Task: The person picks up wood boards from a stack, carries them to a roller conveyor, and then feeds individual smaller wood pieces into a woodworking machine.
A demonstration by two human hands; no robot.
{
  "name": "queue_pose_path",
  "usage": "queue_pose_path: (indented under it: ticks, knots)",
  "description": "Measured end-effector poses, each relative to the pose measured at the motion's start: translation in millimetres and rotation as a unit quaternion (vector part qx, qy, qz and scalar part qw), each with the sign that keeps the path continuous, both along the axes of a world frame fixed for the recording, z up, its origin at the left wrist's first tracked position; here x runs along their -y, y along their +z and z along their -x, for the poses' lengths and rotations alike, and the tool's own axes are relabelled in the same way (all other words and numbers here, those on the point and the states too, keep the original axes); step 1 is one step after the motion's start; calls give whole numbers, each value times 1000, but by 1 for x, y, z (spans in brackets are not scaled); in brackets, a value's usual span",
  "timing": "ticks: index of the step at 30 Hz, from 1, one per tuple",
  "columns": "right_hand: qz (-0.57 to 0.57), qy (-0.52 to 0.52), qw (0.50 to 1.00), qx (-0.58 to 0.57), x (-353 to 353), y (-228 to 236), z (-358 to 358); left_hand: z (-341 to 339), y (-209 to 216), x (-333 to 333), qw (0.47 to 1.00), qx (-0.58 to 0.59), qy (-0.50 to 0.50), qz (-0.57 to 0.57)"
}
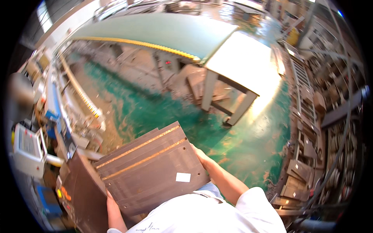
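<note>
A stack of brown boards (151, 182) lies tilted against the front of my body. Light chipboard edges show as two stripes across its far part. The top board carries a small white label and a few dark holes along its right side. My right hand (199, 152) is closed round the stack's right edge, its fingertips out of sight underneath. At the left edge my left hand (111, 199) grips the boards low down, with its fingers mostly hidden. Just left of that hand stands a larger brown panel (83, 190).
Ahead is a long green conveyor belt (155, 33) with a yellow edge, ending at a pale table (243, 54) on legs. A control box (29, 149) with a screen is at left. Brown boards (297, 174) and a roller track (305, 89) line the right side. The floor (155, 108) is green.
</note>
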State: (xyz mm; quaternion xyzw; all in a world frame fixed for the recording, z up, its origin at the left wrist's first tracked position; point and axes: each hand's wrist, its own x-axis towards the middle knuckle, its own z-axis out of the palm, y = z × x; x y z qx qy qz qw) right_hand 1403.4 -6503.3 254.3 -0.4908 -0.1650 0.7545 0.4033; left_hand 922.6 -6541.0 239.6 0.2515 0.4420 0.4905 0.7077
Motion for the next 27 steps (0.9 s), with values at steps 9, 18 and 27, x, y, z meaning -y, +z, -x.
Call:
queue_pose_path:
  ticks: [9, 18, 27]
  knots:
    - [-62, -154, 982, -89, 105, 24, -303, -301, 26, -93, 969, 1, -243, -47]
    - [-98, -345, 932, 57, 119, -27, -542, -612, 35, -173, 933, 41, -346, -91]
    - [-104, -448, 888, -10, 131, -11, -838, -979, -2, -318, 898, 95, -422, -81]
